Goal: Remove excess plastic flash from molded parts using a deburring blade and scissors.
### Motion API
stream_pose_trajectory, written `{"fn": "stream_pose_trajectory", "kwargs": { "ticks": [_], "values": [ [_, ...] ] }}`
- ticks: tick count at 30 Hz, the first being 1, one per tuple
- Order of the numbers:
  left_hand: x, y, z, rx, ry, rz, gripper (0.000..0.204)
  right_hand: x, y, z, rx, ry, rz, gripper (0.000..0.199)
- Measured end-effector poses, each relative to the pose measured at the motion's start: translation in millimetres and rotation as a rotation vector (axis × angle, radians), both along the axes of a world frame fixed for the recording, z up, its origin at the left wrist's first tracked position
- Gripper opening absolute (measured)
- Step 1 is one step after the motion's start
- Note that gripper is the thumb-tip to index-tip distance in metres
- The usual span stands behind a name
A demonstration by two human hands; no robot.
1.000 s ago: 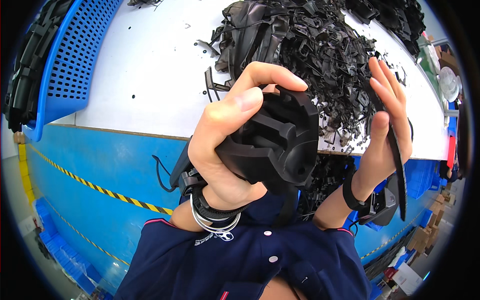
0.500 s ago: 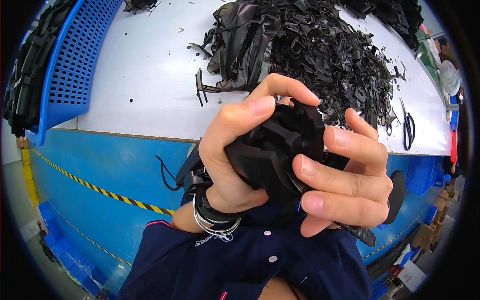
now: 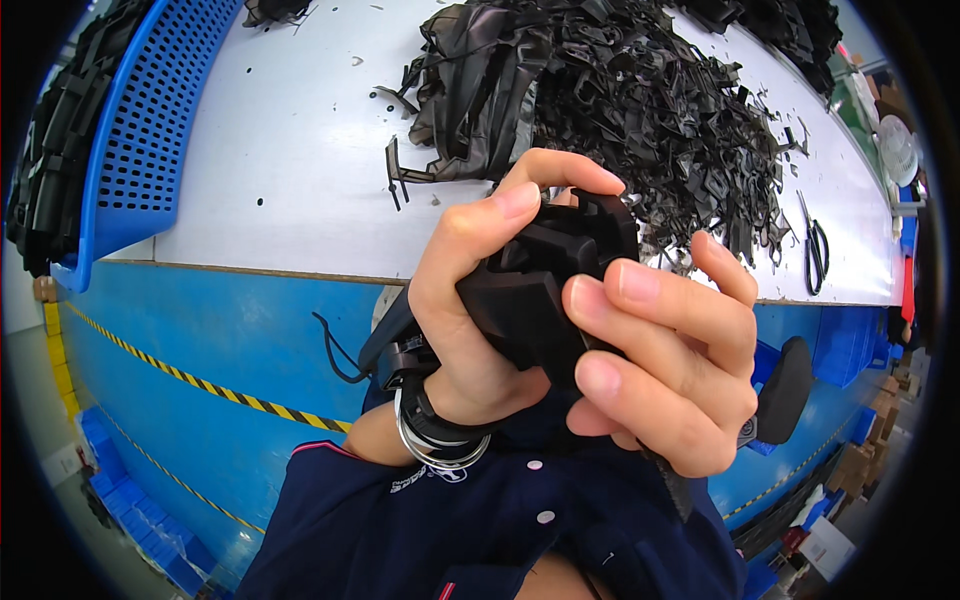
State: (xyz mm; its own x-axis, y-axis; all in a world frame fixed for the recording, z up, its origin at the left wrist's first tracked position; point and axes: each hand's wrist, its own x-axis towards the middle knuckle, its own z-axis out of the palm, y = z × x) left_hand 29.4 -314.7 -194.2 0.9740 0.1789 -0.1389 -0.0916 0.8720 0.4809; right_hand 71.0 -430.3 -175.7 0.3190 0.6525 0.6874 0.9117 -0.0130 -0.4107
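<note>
A black moulded plastic part [image 3: 515, 305] with ridges and recesses is held up in front of my chest, near the table's front edge. My left hand [image 3: 460, 300] is closed round its left side, index finger arched over the top and thumb side against the body. On the right, the bent fingers of my right hand [image 3: 680, 360] press against the part's side and lower edge. That hand's thumb is partly hidden. Beyond the part, a heap of black plastic scraps [image 3: 660, 130] covers much of the white table [image 3: 300, 150].
A blue perforated basket [image 3: 150, 140] stands at the left, with black parts [image 3: 60, 150] beyond its wall. Black-handled snips [image 3: 816, 250] lie on the table at the right. More black pieces [image 3: 790, 35] are piled at the far right. Blue bins [image 3: 850, 345] stand beyond the right edge.
My right hand has shifted left and its fingers have moved on the part. The black part is tilted slightly differently, still in my left hand.
</note>
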Motion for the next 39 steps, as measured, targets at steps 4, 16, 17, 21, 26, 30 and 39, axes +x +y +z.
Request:
{"fn": "stream_pose_trajectory", "kwargs": {
  "ticks": [4,16,17,21,26,30,39],
  "values": [
    [-1,-1,3,0.025,0.032,0.023,0.04,10,-4,0,0.055,-0.03,0.054,0.032],
    [-3,0,3,-0.032,-0.022,-0.055,0.038,26,-6,-7,0.162,0.028,0.369,0.03],
    [-1,-1,3,-0.029,-0.023,-0.067,0.038,23,-8,-4,0.161,0.025,0.36,0.03],
    [-2,-2,3,0.077,0.071,-0.002,0.038,11,-8,-1,0.087,0.052,0.143,0.027],
    [-1,-2,2,-0.027,0.048,-0.011,0.039,0,-3,-4,0.054,0.039,0.047,0.028],
    [-1,2,-5,-0.01,-0.04,-0.022,0.036,-9,3,-6,0.055,0.033,-0.022,0.028],
    [-4,12,-7,0.09,-0.164,0.031,0.035,18,-14,-20,0.238,-0.153,0.003,0.036]
  ]
}}
